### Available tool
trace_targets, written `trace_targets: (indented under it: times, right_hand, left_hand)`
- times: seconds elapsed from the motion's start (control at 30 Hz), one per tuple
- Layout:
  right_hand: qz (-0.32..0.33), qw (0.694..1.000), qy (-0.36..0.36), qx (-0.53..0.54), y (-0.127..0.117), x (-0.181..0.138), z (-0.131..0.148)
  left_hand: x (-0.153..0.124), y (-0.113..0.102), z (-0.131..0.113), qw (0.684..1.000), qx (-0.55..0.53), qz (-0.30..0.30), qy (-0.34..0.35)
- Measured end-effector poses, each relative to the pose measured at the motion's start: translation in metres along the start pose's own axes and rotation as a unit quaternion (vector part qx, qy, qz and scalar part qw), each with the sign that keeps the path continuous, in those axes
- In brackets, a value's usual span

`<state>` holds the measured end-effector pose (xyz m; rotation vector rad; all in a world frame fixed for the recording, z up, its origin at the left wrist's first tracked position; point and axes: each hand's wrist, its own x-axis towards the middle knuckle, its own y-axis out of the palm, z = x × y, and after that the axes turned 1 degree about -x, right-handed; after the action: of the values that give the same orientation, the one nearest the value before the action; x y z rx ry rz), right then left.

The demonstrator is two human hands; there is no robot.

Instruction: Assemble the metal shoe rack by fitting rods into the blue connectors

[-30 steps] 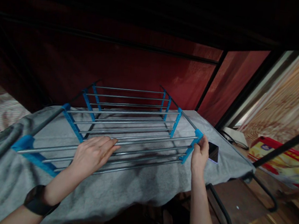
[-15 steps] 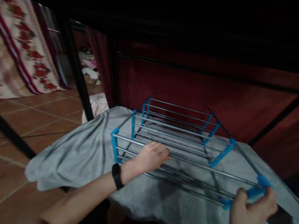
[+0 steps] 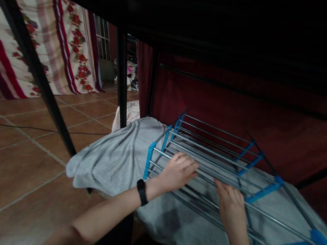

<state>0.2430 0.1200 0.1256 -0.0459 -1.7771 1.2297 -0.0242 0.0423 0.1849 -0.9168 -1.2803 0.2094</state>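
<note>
A folding drying rack of metal rods and blue plastic brackets rests on a grey blanket. My left hand, with a black band on its wrist, is closed over the rack's front upper rod, left of the middle. To its right, my right hand has its fingers curled over the same rod. Both palms face down, and the fingertips are partly hidden behind the rod. The blue bracket at the right front corner stands free of my hands.
The grey blanket covers a low bed under a dark overhead frame. Black metal posts rise at the left, beyond which lies a tiled floor with a black cable. A flowered curtain hangs behind, and dark red cloth lines the back.
My right hand has left the right blue bracket and moved left onto the front rod. My left hand stays on that rod. The view has turned left.
</note>
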Motion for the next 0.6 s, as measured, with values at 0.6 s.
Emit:
trace_targets:
  times: [0.6]
  right_hand:
    - [-0.004, 1.0, -0.015, -0.003, 0.002, -0.003, 0.001]
  left_hand:
    - [-0.031, -0.029, 0.098, 0.685, -0.452, -0.124, -0.557]
